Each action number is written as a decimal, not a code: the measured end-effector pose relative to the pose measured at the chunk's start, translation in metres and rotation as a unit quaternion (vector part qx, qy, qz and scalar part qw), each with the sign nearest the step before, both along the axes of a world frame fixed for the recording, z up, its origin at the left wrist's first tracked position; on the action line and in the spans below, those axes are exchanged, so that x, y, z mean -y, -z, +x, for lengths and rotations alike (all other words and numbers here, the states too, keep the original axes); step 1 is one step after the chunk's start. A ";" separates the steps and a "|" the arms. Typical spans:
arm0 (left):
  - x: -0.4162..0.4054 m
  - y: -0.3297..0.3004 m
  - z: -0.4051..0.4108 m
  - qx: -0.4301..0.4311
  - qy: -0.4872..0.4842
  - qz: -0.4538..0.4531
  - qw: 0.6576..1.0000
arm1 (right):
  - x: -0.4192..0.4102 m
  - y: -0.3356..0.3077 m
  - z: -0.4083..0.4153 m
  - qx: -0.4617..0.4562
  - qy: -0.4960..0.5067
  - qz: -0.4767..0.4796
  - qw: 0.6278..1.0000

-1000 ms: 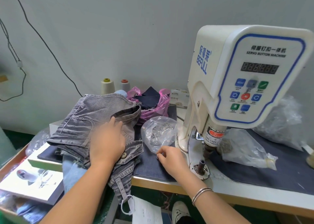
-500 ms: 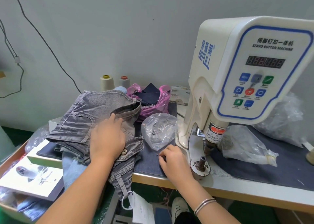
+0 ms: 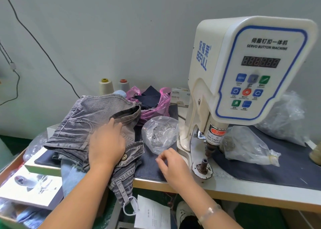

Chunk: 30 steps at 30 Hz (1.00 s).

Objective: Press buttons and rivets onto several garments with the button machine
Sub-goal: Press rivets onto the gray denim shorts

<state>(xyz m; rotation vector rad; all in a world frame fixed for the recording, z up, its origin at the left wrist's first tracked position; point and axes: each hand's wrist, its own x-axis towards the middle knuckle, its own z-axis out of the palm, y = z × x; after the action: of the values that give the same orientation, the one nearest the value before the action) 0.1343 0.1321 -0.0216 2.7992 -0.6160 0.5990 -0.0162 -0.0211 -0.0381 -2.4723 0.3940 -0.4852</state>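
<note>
The grey jeans (image 3: pixel 97 122) lie folded on the left end of the table (image 3: pixel 243 188), waistband toward the button machine (image 3: pixel 243 75), a metal button (image 3: pixel 123 157) showing at the fly. The left hand (image 3: pixel 106 143) rests flat on them, fingers straight. The right hand (image 3: pixel 173 164) sits on the dark cloth (image 3: pixel 149 166) just right of the jeans, fingers curled, fingertips pinched together; whether they hold anything cannot be told. A clear bag (image 3: pixel 159 135) of metal parts lies just beyond it.

The bench (image 3: pixel 243 189) has a pale top with a wood-coloured front edge; a dark denim mat (image 3: pixel 278 169) covers most of it; the white button machine (image 3: pixel 243 72) stands mid-bench; clear bags of metal parts (image 3: pixel 159 135) lie beside its base; grey jeans (image 3: pixel 90 122) hang over the left front edge; thread cones (image 3: pixel 106 87) stand at the back edge.
</note>
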 end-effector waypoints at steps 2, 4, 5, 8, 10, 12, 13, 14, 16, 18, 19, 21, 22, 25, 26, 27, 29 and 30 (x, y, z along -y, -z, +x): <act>0.000 0.000 -0.001 0.002 -0.001 0.000 1.000 | 0.002 -0.008 -0.035 0.011 -0.020 0.045 0.999; 0.001 0.000 -0.001 0.006 0.001 0.000 1.000 | 0.015 -0.017 -0.072 0.008 -0.007 0.062 0.998; 0.001 0.000 0.000 0.008 0.002 0.000 1.000 | 0.026 -0.022 -0.089 0.008 0.010 0.060 0.998; 0.002 0.002 0.001 0.012 0.000 -0.003 1.000 | 0.060 -0.038 -0.118 0.040 0.068 0.049 0.996; 0.002 0.003 0.002 0.017 0.002 -0.006 1.000 | 0.077 -0.044 -0.119 0.044 0.082 0.044 0.995; 0.002 0.003 0.002 0.017 0.005 -0.009 1.000 | 0.084 -0.047 -0.113 0.017 0.062 0.037 0.997; 0.002 0.003 0.002 0.017 0.006 -0.010 1.000 | 0.086 -0.049 -0.109 0.008 0.048 0.033 0.998; 0.002 0.003 0.001 0.017 0.006 -0.010 1.000 | 0.087 -0.050 -0.106 0.003 0.038 0.028 0.999; 0.002 0.003 0.001 0.018 0.006 -0.010 1.000 | 0.091 -0.049 -0.100 0.000 0.026 0.013 1.000; 0.002 0.003 0.001 0.015 0.007 -0.011 1.000 | 0.092 -0.050 -0.096 -0.013 0.022 -0.015 1.000; 0.003 0.003 0.002 0.014 0.007 -0.013 1.000 | 0.093 -0.051 -0.094 -0.022 0.021 -0.032 0.999; 0.003 0.004 0.002 0.015 0.009 -0.016 1.000 | 0.095 -0.052 -0.092 -0.032 0.027 -0.066 0.997; 0.003 0.004 0.003 0.017 0.010 -0.016 1.000 | 0.095 -0.053 -0.090 -0.037 0.026 -0.074 0.996; 0.002 0.004 0.003 0.016 0.008 -0.013 1.000 | 0.093 -0.058 -0.085 -0.072 0.020 -0.091 0.993; 0.002 0.004 0.003 0.017 0.008 -0.012 1.000 | 0.093 -0.060 -0.083 -0.092 0.022 -0.096 0.991; 0.002 0.004 0.003 0.017 0.008 -0.012 1.000 | 0.092 -0.062 -0.081 -0.107 0.023 -0.096 0.989; 0.002 0.005 0.004 0.018 0.007 -0.013 1.000 | 0.091 -0.064 -0.078 -0.105 0.025 -0.076 0.991; 0.002 0.005 0.004 0.016 0.005 -0.015 1.000 | 0.091 -0.063 -0.077 -0.095 0.026 -0.061 0.993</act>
<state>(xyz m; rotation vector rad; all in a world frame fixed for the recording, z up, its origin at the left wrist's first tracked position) 0.1383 0.1303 -0.0268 2.7628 -0.6207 0.6475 -0.0930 -0.1119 0.0247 -2.6423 0.5196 -0.3042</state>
